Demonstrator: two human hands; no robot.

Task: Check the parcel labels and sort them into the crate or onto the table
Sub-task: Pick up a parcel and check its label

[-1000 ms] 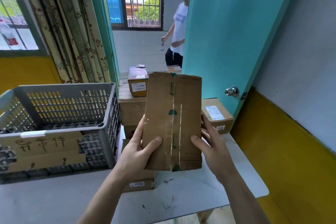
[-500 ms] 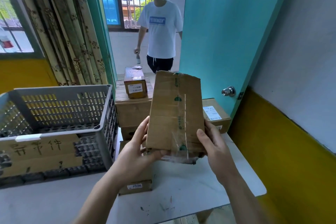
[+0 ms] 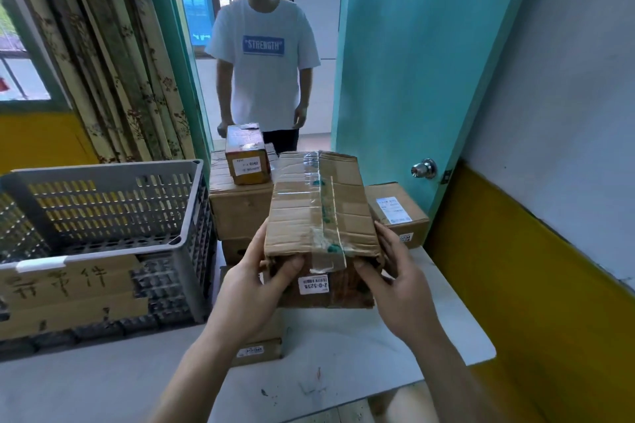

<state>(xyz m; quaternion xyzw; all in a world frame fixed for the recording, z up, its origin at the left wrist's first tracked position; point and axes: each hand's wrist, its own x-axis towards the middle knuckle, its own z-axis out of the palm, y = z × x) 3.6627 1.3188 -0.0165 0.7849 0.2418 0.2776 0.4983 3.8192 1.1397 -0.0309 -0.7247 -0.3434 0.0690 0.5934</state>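
Observation:
I hold a taped brown cardboard parcel (image 3: 319,213) above the white table (image 3: 343,354). Its near end face is turned toward me and carries a small white label (image 3: 313,284), printed upside down. My left hand (image 3: 252,288) grips the parcel's left near corner, thumb on the end face. My right hand (image 3: 400,282) grips the right near corner. The grey slotted crate (image 3: 103,216) stands on the table to the left, with a cardboard sign on its front.
More parcels are stacked behind: a small labelled box (image 3: 245,154) on a big carton (image 3: 237,209), another labelled box (image 3: 397,213) at the right, a flat parcel (image 3: 257,347) under my left wrist. A person in a white T-shirt (image 3: 263,62) stands in the doorway. A teal door (image 3: 412,62) is at the right.
The parcel has tipped from upright to lying flat, bringing its labelled end face toward me. The person in the doorway has walked closer to the table.

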